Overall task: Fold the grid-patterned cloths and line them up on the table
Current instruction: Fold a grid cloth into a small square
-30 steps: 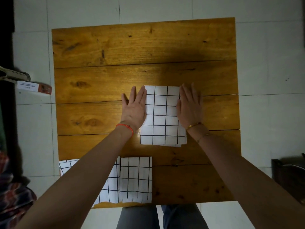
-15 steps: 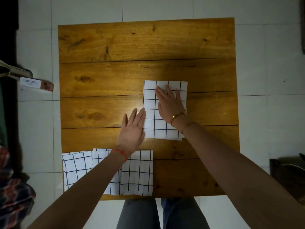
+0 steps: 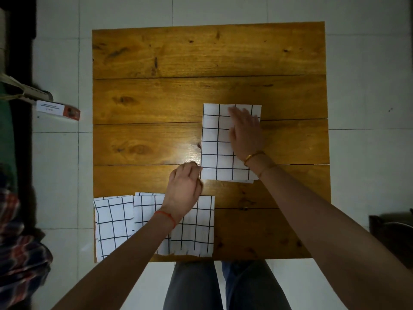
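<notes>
White cloth with a black grid lies folded into a tall rectangle right of centre on the wooden table, and the right hand rests flat on its right half, fingers straight and spread, pressing rather than gripping. The left hand sits at the cloth's near-left corner with its fingers curled; it seems to be pinching that corner, though the fingertips are turned away from the camera and I cannot tell for certain. Along the near edge of the table lie more grid cloths: a folded one under the left forearm, and another at the near-left corner, with a further layer showing between them, so whether that is two pieces or three is hard to say. They overlap and sit crookedly, not yet in a tidy line. Judging by this, the folding looks largely done, with the centre cloth being flattened or given a last adjustment. What remains, as I read it, is to bring that cloth into a row with the others and to square up the overlapping ones at the near edge.
</notes>
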A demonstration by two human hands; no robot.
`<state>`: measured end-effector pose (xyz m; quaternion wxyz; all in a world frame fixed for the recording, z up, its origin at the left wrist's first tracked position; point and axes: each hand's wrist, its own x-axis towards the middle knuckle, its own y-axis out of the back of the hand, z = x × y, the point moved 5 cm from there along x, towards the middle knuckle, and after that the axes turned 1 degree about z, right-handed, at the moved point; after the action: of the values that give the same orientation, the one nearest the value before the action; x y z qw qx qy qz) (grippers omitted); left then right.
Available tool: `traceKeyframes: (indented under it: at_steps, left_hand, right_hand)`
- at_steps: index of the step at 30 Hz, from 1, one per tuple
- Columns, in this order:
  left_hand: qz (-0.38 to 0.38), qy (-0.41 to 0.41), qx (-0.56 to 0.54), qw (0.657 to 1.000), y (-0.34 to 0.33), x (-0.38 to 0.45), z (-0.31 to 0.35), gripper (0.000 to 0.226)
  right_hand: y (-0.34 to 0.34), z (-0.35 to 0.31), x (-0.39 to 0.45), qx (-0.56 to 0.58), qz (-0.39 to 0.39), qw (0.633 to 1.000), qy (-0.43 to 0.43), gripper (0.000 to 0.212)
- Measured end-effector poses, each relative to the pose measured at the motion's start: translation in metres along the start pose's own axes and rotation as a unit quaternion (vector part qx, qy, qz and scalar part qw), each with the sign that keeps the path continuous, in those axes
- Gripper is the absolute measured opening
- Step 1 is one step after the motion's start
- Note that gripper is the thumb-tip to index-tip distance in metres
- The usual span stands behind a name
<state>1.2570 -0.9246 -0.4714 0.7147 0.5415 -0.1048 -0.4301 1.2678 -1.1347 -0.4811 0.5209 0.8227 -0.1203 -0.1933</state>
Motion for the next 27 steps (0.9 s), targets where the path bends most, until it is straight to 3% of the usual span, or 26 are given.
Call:
traceKeyframes:
  at_steps: [3, 6, 8, 13, 17, 20, 25, 27]
  left_hand:
    - [0.016, 0.104, -0.129, 0.986, 0.009, 0.028, -0.007, 0.041]
    - [0.052, 0.197, -0.246, 0.948, 0.013, 0.056, -0.013, 0.035]
    - [0.052, 0.252, -0.293, 0.921, 0.013, 0.07, -0.014, 0.031]
    - [0.025, 0.302, -0.309, 0.901, 0.007, 0.085, -0.012, 0.018]
    - [0.022, 0.337, -0.287, 0.897, 0.007, 0.086, -0.018, 0.008]
    - [0.007, 0.349, -0.285, 0.893, 0.006, 0.084, -0.024, 0.002]
    - [0.035, 0.354, -0.435, 0.827, 0.013, 0.076, -0.026, 0.003]
    - [0.036, 0.337, -0.491, 0.803, 0.021, 0.071, -0.022, 0.014]
  right_hand:
    - [0.026, 0.035, -0.019, 0.092, 0.128, 0.975, -0.155, 0.033]
    - [0.025, 0.068, -0.041, 0.16, 0.092, 0.928, -0.323, 0.026]
    - [0.019, 0.077, -0.048, 0.186, 0.043, 0.906, -0.378, 0.025]
    - [0.005, 0.072, -0.049, 0.247, -0.038, 0.885, -0.393, 0.019]
    - [0.0, 0.071, -0.05, 0.299, -0.087, 0.852, -0.421, 0.044]
    - [0.002, 0.071, -0.051, 0.32, -0.104, 0.84, -0.426, 0.044]
    - [0.011, 0.071, -0.055, 0.351, -0.078, 0.847, -0.392, 0.043]
    - [0.017, 0.068, -0.056, 0.378, -0.063, 0.843, -0.378, 0.043]
